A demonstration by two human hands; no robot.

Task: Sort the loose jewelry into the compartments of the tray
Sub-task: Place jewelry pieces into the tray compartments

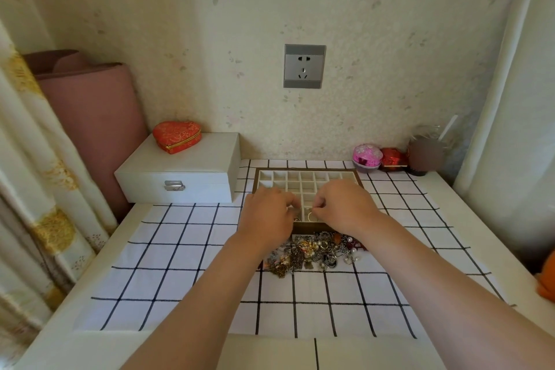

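Two hands: left hand (267, 215) and right hand (345, 207) over the near cells of the tray (300, 186), fingers curled toward each other; can't tell if they pinch a piece.
Tray spot: far middle of the checked tablecloth (180, 264).
Jewelry pile (315, 249): tangled heap just in front of the tray.
Progress: early, I'd judge. Far cells look bare, nearly all left to sort.
Room: white jewelry box (186, 171) on the left, red heart box (177, 137) on top; wall socket (304, 66); curtain (36, 189).
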